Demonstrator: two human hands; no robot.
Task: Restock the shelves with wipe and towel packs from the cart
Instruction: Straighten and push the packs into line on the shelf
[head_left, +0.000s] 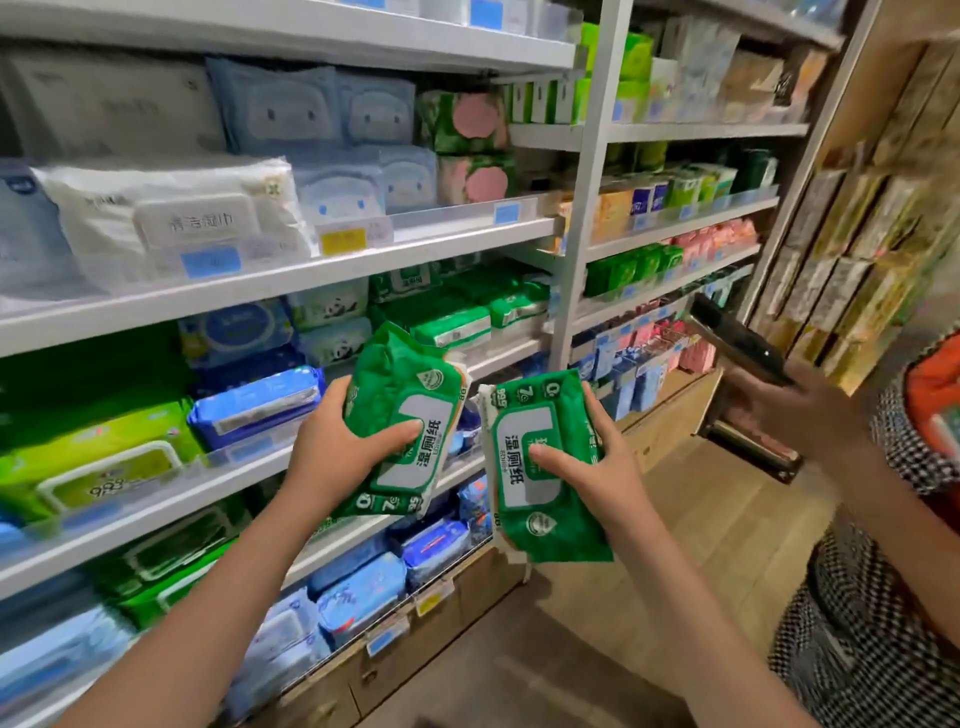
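My left hand grips a green wipe pack with a white lid, thumb across its label. My right hand grips a second green wipe pack of the same kind, turned upside down. Both packs are held in the air in front of the shelf unit, level with its middle shelves. A row of similar green packs lies on the shelf just behind and above the held ones.
Shelves to the left hold white, blue and green wipe packs, with price tags on the rails. A white upright post divides two shelf bays. At right stands another person in a checked garment, a hand holding a dark phone. Wooden floor below.
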